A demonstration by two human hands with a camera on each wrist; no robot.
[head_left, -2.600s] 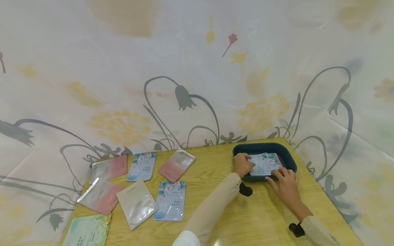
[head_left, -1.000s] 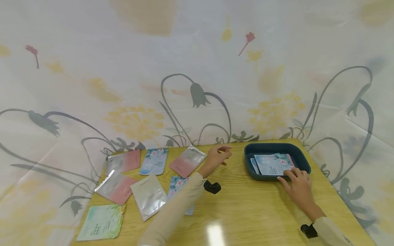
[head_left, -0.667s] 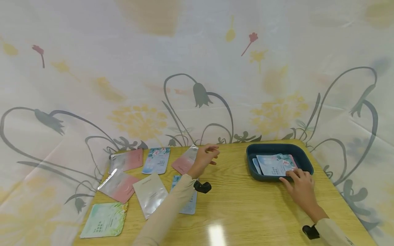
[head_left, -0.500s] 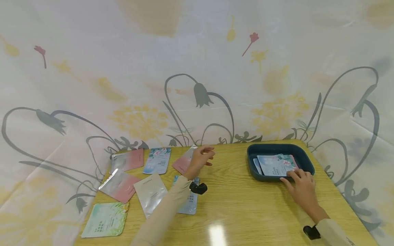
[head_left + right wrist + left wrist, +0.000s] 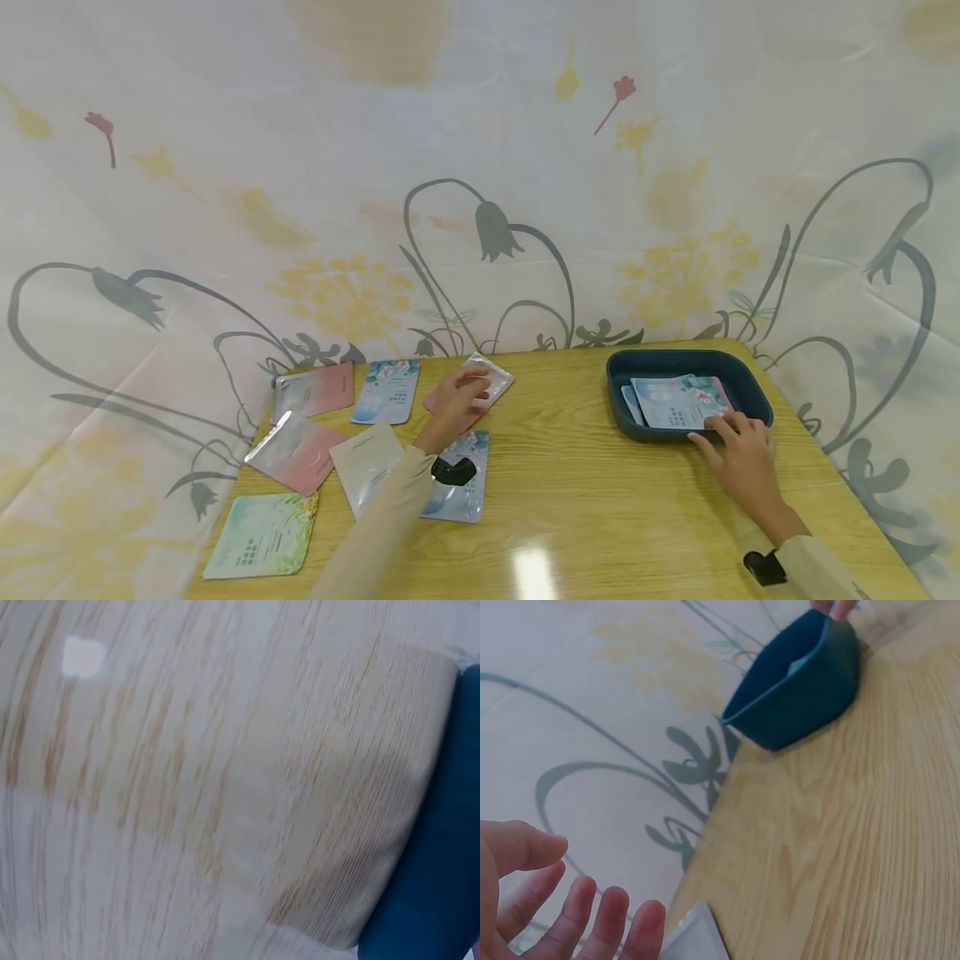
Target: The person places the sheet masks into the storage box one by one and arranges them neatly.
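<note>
My left hand (image 5: 450, 412) is raised over a pink and silver sheet mask packet (image 5: 497, 382), partly covering it in the head view. In the left wrist view, its fingers (image 5: 609, 915) are loosely bent with nothing between them, and a silver packet corner (image 5: 697, 937) shows just past them. At the right stands a dark blue tray (image 5: 682, 360) with several sheet mask packets inside, a blue floral one (image 5: 671, 404) on top. My right hand (image 5: 742, 458) holds the tray's near rim, thumb outside and fingers over the edge. The right wrist view shows only the tray's side (image 5: 435, 847) and table.
On the left of the wooden table (image 5: 585, 500) lie more packets: pink and silver ones (image 5: 296, 454), a cream one (image 5: 367, 458), blue floral ones (image 5: 386, 392) and a green one (image 5: 262, 537). A flower-printed curtain (image 5: 480, 275) hangs behind the table's far edge.
My left hand has left the packets in the tray and moved left, over the pink and silver packet. My right hand stays at the tray's rim. The head view has shifted slightly.
</note>
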